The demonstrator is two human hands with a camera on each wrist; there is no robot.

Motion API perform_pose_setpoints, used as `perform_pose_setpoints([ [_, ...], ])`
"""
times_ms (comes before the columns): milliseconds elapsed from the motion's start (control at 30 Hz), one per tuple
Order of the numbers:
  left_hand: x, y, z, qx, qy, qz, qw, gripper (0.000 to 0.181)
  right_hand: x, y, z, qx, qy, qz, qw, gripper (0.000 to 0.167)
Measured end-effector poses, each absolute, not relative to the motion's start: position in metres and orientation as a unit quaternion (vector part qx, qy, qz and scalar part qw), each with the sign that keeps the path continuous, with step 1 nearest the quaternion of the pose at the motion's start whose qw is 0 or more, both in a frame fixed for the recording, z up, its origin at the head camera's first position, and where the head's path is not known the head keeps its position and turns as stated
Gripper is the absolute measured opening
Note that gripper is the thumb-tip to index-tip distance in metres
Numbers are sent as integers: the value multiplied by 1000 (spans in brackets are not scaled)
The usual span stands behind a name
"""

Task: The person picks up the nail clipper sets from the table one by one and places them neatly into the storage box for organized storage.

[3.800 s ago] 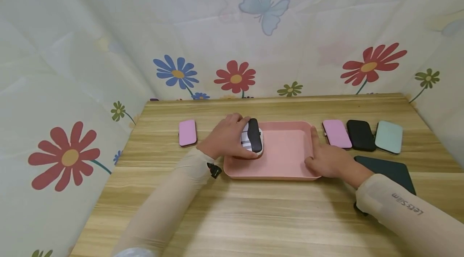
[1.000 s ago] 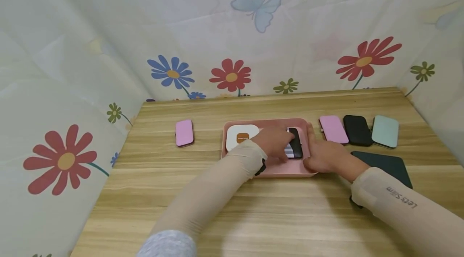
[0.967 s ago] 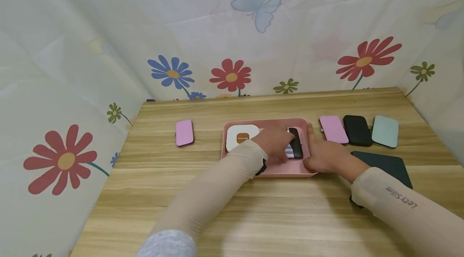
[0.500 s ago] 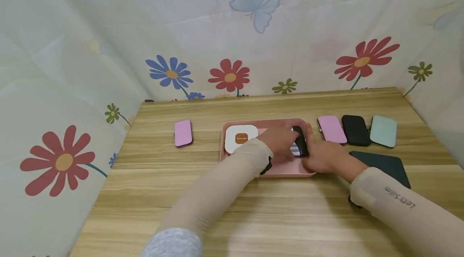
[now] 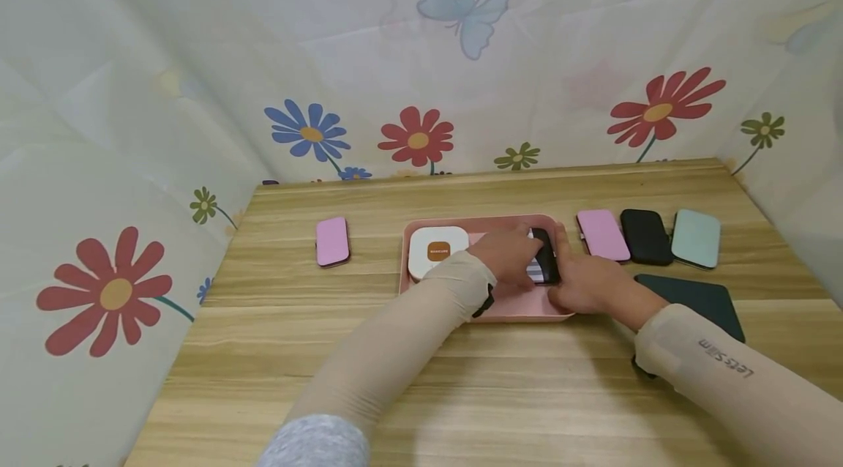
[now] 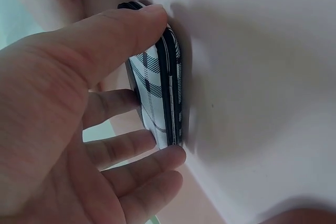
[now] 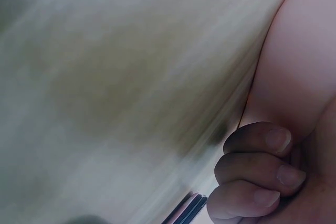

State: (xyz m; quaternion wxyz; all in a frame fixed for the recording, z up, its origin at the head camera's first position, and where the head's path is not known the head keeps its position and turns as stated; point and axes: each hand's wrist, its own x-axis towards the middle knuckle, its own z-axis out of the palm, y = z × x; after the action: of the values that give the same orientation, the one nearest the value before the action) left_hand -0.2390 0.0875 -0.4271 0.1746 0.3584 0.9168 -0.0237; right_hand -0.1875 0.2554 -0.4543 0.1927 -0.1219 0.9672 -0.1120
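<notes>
Plaid case [image 5: 546, 266]: pinched by the left hand [image 5: 505, 256] inside the pink tray [image 5: 523, 307], sat right under its fingers
Long axis: stretched from thumb across to fingertips
Nearest other hand: right [image 5: 591, 282], just beyond those fingers, tray end gripped, index straight, other three curled

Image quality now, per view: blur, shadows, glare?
Head: mostly crisp, soft shadows and a pale sheen on the wood-grain tabletop; left wrist: black-and-white plaid case fairly sharp, soft shadow on the washed-out pink plastic tray; right wrist: tabletop heavily blurred, bare right hand clearer.
</notes>
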Motion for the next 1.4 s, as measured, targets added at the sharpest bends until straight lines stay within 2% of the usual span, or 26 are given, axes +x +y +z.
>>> perform_pose_setpoints([
  [500, -233, 79, -427, 374, 915, -33, 146, 64, -184, 253, -450, -116, 965, -119, 201, 114],
  [767, -236, 58, -422, 380, 918, 2, 116, 58, -186, 252, -453, -118, 969, -112, 189, 115],
  [1033, -235, 45, -404, 368, 924, 10, 104, 65, -186, 253, -455, -101, 966, -121, 204, 116],
  [1400, -235, 4, -390, 348, 935, 23, 63, 63, -188, 250, -455, -100, 967, -129, 195, 117],
])
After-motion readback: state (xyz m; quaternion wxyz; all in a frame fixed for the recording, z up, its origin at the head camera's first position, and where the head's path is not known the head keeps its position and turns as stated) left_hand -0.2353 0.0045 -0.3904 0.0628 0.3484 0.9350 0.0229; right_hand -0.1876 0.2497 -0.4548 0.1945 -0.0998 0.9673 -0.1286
